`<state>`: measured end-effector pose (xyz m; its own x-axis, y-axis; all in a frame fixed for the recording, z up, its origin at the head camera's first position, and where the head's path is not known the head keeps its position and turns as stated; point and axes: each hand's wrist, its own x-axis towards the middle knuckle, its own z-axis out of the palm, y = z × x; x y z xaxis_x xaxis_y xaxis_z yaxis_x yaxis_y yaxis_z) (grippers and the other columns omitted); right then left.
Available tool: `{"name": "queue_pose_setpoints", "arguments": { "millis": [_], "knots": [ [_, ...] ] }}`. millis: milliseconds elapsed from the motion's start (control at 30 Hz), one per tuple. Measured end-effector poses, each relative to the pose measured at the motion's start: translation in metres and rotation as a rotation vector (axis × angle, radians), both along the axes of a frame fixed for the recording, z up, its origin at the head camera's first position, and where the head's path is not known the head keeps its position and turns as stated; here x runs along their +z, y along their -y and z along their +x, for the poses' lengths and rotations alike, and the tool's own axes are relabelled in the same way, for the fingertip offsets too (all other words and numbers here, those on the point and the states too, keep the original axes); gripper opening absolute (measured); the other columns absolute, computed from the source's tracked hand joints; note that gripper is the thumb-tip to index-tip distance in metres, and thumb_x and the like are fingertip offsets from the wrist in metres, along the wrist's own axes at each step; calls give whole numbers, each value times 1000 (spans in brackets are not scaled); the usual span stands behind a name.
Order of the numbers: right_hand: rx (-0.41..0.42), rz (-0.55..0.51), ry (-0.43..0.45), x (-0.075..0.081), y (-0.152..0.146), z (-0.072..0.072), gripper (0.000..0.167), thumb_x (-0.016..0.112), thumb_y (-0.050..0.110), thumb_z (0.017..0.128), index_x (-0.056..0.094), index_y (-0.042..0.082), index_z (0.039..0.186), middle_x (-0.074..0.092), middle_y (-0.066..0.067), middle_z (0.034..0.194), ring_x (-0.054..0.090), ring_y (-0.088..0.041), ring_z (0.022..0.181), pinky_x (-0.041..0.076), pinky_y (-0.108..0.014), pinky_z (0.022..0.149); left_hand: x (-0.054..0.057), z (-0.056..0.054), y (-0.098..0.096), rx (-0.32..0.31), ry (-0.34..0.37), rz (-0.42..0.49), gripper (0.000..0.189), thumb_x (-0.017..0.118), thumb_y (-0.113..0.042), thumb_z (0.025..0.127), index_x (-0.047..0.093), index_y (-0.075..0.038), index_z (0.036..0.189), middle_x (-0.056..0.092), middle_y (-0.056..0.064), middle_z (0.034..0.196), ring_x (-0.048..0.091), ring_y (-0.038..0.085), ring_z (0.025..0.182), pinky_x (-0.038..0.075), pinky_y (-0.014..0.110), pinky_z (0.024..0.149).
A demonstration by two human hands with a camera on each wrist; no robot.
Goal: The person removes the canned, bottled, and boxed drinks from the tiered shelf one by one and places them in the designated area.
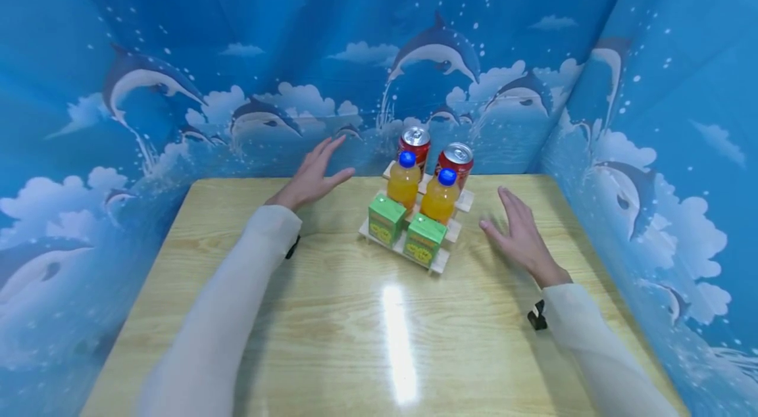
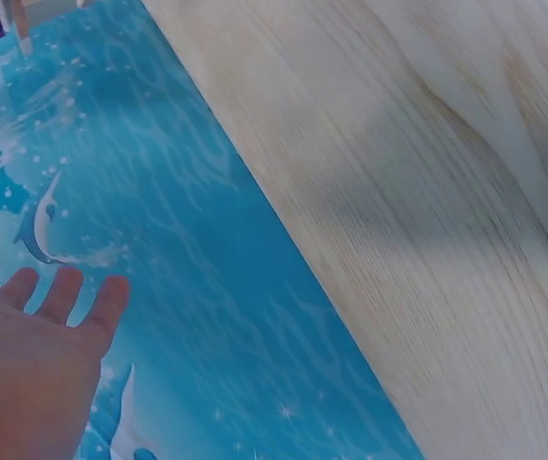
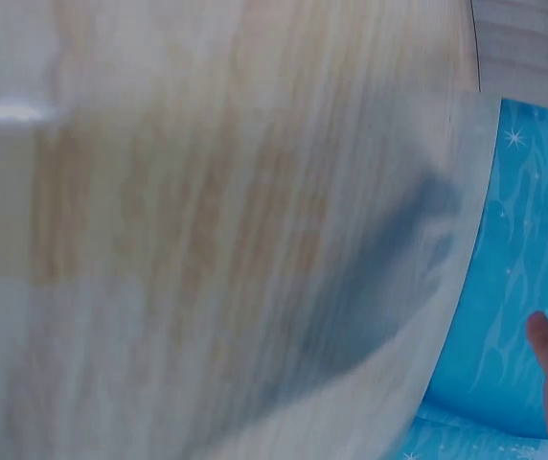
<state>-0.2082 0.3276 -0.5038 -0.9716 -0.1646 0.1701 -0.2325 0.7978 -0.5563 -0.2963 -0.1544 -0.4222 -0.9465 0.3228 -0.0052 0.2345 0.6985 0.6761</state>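
A small tiered wooden rack point(image 1: 439, 262) stands at the back middle of the table. On its back tier are two red soda cans, a left can point(image 1: 416, 141) and a right can point(image 1: 457, 160). Two orange juice bottles with blue caps, the left bottle point(image 1: 403, 188) and the right bottle point(image 1: 439, 200), fill the middle tier. Green drink cartons, one left point(image 1: 386, 220) and one right point(image 1: 424, 241), sit at the front. My left hand point(image 1: 310, 173), fingers extended, hovers left of the rack. To its right, my right hand point(image 1: 521, 236) is likewise spread, apart from the rack. Neither holds anything.
The light wooden table point(image 1: 331, 331) reflects a bright streak of light near its middle. A blue curtain point(image 1: 331, 22) printed with dolphins closes off the back and both sides. A dark band point(image 1: 537, 316) sits at the right wrist.
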Motion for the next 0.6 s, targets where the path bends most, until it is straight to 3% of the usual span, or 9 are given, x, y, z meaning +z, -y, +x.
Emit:
{"name": "queue_pose_setpoints", "arguments": {
  "millis": [67,233,333,600],
  "knots": [
    [-9,-23,27,-1,3,1,93,63,49,108,10,17,177,16,-21,182,16,-53,164,16,-81,127,1,-2,-5,-4,11,30,87,62,-59,107,11,-42,175,0,6,186,0,42,171,12,81,129],
    [-34,-100,94,-1,10,4,93,66,44,108,8,22,177,15,-20,182,29,-53,159,29,-78,124,6,-6,-20,-18,19,76,88,65,-58,106,13,-43,175,2,4,186,4,37,171,15,78,130],
    [-28,-126,100,-2,13,6,94,68,44,107,9,23,177,17,-21,181,37,-54,154,36,-76,122,9,-8,-27,-24,17,88,89,66,-60,104,14,-44,175,4,2,186,7,35,171,17,77,130],
    [5,-131,85,-9,20,13,96,71,47,104,15,19,177,20,-22,180,45,-55,149,39,-74,120,15,-14,-44,-22,53,139,91,68,-64,102,13,-50,173,8,-3,185,19,36,169,28,77,127]
  ]
}}
